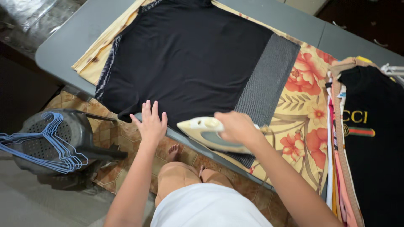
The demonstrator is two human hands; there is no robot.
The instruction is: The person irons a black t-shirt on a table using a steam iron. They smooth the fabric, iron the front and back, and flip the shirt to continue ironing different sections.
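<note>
Your left hand (151, 124) lies flat and open on the near hem of the black garment (185, 63), fingers spread, pinning nothing more than cloth against the edge of the grey worktop (63, 46). Your right hand (236, 126) is closed around the handle of the cream-coloured iron (206, 133), which sits at the near edge of the garment, its nose pointing toward your left hand and just beside it.

The garment is spread out over a floral cloth (305, 105) that covers the worktop, with grey ribbed bands at its two ends. It looks thin, soft and limp, so it will likely slide and bunch under the iron unless a flat palm holds it; take it by the hem or the ribbed band rather than the middle. The iron is probably the heavy, rigid piece here (and hot on its underside, by the look of the work), so the handle on top is the only sensible place for your grip.

To your right lies a stack of folded clothes (370, 138). To your left, on the floor, a dark stool (59, 138) carries a bundle of blue wire hangers (42, 145).
</note>
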